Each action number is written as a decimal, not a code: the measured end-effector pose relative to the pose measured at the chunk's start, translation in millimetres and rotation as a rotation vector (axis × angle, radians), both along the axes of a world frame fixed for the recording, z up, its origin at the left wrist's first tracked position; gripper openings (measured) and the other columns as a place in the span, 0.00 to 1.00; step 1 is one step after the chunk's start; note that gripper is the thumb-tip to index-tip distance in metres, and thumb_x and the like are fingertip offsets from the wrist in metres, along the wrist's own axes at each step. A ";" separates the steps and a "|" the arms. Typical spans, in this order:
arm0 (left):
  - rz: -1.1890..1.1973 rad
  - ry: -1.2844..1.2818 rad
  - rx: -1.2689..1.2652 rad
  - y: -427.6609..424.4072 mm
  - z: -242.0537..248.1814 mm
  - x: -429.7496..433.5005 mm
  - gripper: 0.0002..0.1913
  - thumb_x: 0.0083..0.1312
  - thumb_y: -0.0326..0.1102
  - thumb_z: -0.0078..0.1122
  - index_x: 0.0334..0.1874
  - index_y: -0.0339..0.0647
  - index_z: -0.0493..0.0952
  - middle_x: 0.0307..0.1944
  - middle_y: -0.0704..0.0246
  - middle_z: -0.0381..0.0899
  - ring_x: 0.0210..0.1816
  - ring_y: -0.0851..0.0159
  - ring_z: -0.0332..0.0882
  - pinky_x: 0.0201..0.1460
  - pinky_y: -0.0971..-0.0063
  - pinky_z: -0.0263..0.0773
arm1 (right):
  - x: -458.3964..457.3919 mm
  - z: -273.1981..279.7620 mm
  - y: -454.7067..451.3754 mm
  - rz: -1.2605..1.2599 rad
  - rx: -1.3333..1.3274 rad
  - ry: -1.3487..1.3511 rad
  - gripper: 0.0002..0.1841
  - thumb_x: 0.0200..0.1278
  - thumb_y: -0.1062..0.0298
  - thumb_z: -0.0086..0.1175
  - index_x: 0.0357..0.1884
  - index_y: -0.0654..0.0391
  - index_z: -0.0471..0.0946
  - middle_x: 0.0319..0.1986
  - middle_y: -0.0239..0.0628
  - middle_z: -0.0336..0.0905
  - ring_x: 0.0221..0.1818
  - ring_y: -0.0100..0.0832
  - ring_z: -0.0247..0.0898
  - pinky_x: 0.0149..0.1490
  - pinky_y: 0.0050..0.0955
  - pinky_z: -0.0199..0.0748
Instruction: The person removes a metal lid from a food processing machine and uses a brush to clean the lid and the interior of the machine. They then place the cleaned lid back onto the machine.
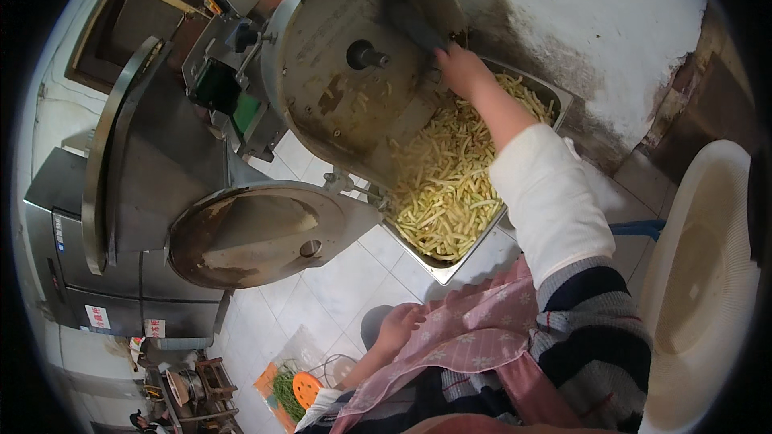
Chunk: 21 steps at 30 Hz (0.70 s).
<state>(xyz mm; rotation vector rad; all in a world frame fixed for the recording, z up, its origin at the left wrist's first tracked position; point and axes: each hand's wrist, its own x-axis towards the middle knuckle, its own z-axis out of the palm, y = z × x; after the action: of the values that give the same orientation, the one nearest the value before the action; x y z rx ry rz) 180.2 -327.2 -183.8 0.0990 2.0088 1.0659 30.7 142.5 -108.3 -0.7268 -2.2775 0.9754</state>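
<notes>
My right hand (463, 72) reaches into the open metal drum (368, 6) of a vegetable-cutting machine. It grips a dark tool (416, 24), too blurred to tell its exact kind. At the drum's middle a short shaft (377, 59) sticks out, and wet scraps cling to the plate around it. Cut pale-green vegetable strips (446, 187) heap up below the drum's mouth in a rectangular steel pan (444, 274). My left hand (401, 325) hangs beside the pink flowered apron (470, 325), fingers loosely bent, with nothing visible in it.
The machine's hinged metal cover (259, 238) swings out to the left. A large pale plastic basket (693, 277) stands at right. An orange stool (306, 389) and bagged green vegetables (286, 392) are behind my left arm. Beyond are a dark refrigerator (102, 277) and a person (148, 422).
</notes>
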 end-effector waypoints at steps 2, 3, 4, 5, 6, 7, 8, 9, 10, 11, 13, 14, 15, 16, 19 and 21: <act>0.014 -0.006 -0.002 -1.8 -0.6 2.1 0.18 0.73 0.41 0.50 0.52 0.32 0.75 0.45 0.64 0.82 0.44 0.67 0.80 0.47 0.74 0.74 | 24.7 -24.9 -1.6 -0.010 0.010 -0.199 0.24 0.75 0.52 0.38 0.43 0.67 0.73 0.39 0.59 0.78 0.48 0.57 0.73 0.51 0.48 0.71; 0.022 -0.010 -0.021 -2.7 -2.2 1.6 0.17 0.73 0.41 0.50 0.52 0.32 0.75 0.45 0.64 0.82 0.44 0.67 0.80 0.47 0.74 0.74 | 36.2 -28.7 -4.5 -0.018 -0.019 -0.361 0.24 0.75 0.51 0.38 0.43 0.67 0.74 0.39 0.59 0.78 0.48 0.58 0.73 0.50 0.48 0.71; 0.016 -0.016 -0.002 -4.2 -4.4 0.9 0.17 0.73 0.41 0.50 0.52 0.32 0.75 0.45 0.64 0.82 0.44 0.67 0.80 0.48 0.74 0.74 | 44.0 -25.1 -5.6 -0.010 0.007 -0.257 0.24 0.75 0.51 0.38 0.42 0.67 0.73 0.39 0.59 0.78 0.48 0.58 0.73 0.50 0.48 0.71; 0.015 -0.022 -0.005 -5.5 -6.7 -0.6 0.17 0.73 0.41 0.50 0.52 0.33 0.75 0.45 0.64 0.82 0.44 0.67 0.80 0.48 0.74 0.74 | 49.1 -15.5 -4.3 -0.005 0.006 -0.202 0.24 0.74 0.50 0.38 0.42 0.66 0.73 0.38 0.58 0.78 0.47 0.58 0.73 0.49 0.48 0.71; 0.015 -0.036 -0.004 -7.4 -9.0 -1.1 0.17 0.73 0.41 0.50 0.52 0.33 0.75 0.45 0.64 0.82 0.44 0.67 0.80 0.48 0.73 0.74 | 51.4 -2.9 -3.1 -0.009 0.007 -0.139 0.24 0.74 0.50 0.39 0.41 0.65 0.73 0.37 0.58 0.78 0.46 0.58 0.73 0.48 0.48 0.71; 0.010 -0.024 -0.008 -9.3 -11.0 -1.1 0.17 0.72 0.41 0.50 0.52 0.33 0.75 0.45 0.64 0.81 0.44 0.67 0.80 0.47 0.73 0.74 | 45.5 13.8 0.0 0.021 0.024 -0.033 0.24 0.74 0.49 0.39 0.40 0.65 0.73 0.37 0.58 0.77 0.45 0.59 0.73 0.47 0.49 0.70; 0.001 -0.012 -0.001 -10.0 -13.2 -2.9 0.17 0.72 0.41 0.50 0.52 0.33 0.75 0.45 0.64 0.81 0.44 0.67 0.80 0.47 0.73 0.74 | 31.2 32.8 5.2 0.054 0.077 0.124 0.24 0.74 0.49 0.40 0.39 0.64 0.73 0.36 0.58 0.77 0.44 0.59 0.72 0.46 0.50 0.69; 0.000 -0.010 -0.006 -10.7 -15.4 -4.4 0.17 0.72 0.41 0.50 0.52 0.33 0.75 0.45 0.64 0.81 0.44 0.67 0.80 0.47 0.73 0.74 | 18.3 45.4 9.1 0.080 0.083 0.242 0.23 0.74 0.49 0.40 0.37 0.63 0.71 0.35 0.58 0.76 0.42 0.60 0.71 0.45 0.51 0.69; -0.001 0.002 0.030 -10.7 -18.4 -5.5 0.17 0.72 0.41 0.50 0.52 0.33 0.75 0.45 0.64 0.81 0.44 0.67 0.80 0.47 0.73 0.74 | 6.8 52.3 12.2 0.031 0.174 0.278 0.23 0.74 0.49 0.39 0.39 0.64 0.71 0.36 0.59 0.76 0.43 0.60 0.71 0.45 0.51 0.69; 0.009 0.005 0.051 -10.5 -21.2 -7.0 0.17 0.72 0.41 0.50 0.52 0.33 0.75 0.45 0.64 0.81 0.44 0.67 0.80 0.47 0.73 0.74 | 1.2 51.0 14.7 -0.037 0.084 0.176 0.23 0.74 0.50 0.39 0.42 0.64 0.72 0.37 0.59 0.77 0.43 0.60 0.72 0.45 0.51 0.69; 0.043 -0.014 0.074 -13.8 -24.6 -4.9 0.17 0.72 0.41 0.50 0.52 0.33 0.75 0.45 0.64 0.81 0.44 0.67 0.80 0.47 0.73 0.75 | -4.4 34.2 15.6 -0.132 -0.058 0.051 0.22 0.74 0.51 0.39 0.47 0.63 0.72 0.38 0.59 0.77 0.43 0.58 0.74 0.46 0.50 0.70; 0.066 -0.028 0.082 -15.1 -26.0 -4.4 0.17 0.72 0.41 0.50 0.52 0.33 0.76 0.45 0.64 0.81 0.44 0.67 0.80 0.47 0.73 0.75 | 8.2 14.3 12.2 0.000 0.160 -0.172 0.22 0.74 0.52 0.40 0.52 0.62 0.71 0.39 0.59 0.77 0.43 0.56 0.75 0.47 0.50 0.71; 0.097 -0.049 0.091 -17.5 -26.8 -3.4 0.17 0.72 0.41 0.51 0.52 0.33 0.76 0.45 0.64 0.82 0.44 0.67 0.80 0.47 0.74 0.75 | 22.0 -4.2 9.4 0.108 0.260 -0.465 0.23 0.73 0.52 0.41 0.55 0.62 0.71 0.42 0.59 0.77 0.45 0.54 0.75 0.49 0.49 0.71; 0.081 -0.038 0.065 -20.9 -26.5 -2.5 0.18 0.72 0.41 0.51 0.52 0.33 0.76 0.45 0.64 0.82 0.44 0.67 0.80 0.47 0.74 0.74 | 34.5 -16.8 6.1 0.242 0.455 -0.567 0.24 0.72 0.51 0.43 0.58 0.61 0.71 0.45 0.59 0.76 0.47 0.53 0.75 0.51 0.48 0.72; 0.053 -0.036 0.036 -28.5 -25.3 0.2 0.18 0.71 0.43 0.51 0.50 0.33 0.78 0.45 0.64 0.82 0.43 0.67 0.79 0.47 0.74 0.74 | 52.6 -9.6 14.3 0.245 0.128 -0.623 0.26 0.70 0.49 0.44 0.58 0.62 0.72 0.48 0.56 0.77 0.50 0.53 0.74 0.54 0.45 0.73; 0.030 -0.031 0.030 -28.8 -24.6 -1.4 0.18 0.71 0.43 0.50 0.49 0.34 0.79 0.45 0.64 0.83 0.44 0.66 0.79 0.47 0.74 0.74 | 51.2 22.5 21.4 0.088 0.242 -0.261 0.26 0.71 0.47 0.42 0.52 0.62 0.74 0.43 0.54 0.79 0.47 0.54 0.75 0.51 0.48 0.73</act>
<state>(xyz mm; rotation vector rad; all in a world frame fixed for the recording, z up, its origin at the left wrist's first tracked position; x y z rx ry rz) 178.8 -356.1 -208.4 0.0685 1.9727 1.1105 81.9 163.9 -85.8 -0.6872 -2.6163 0.6566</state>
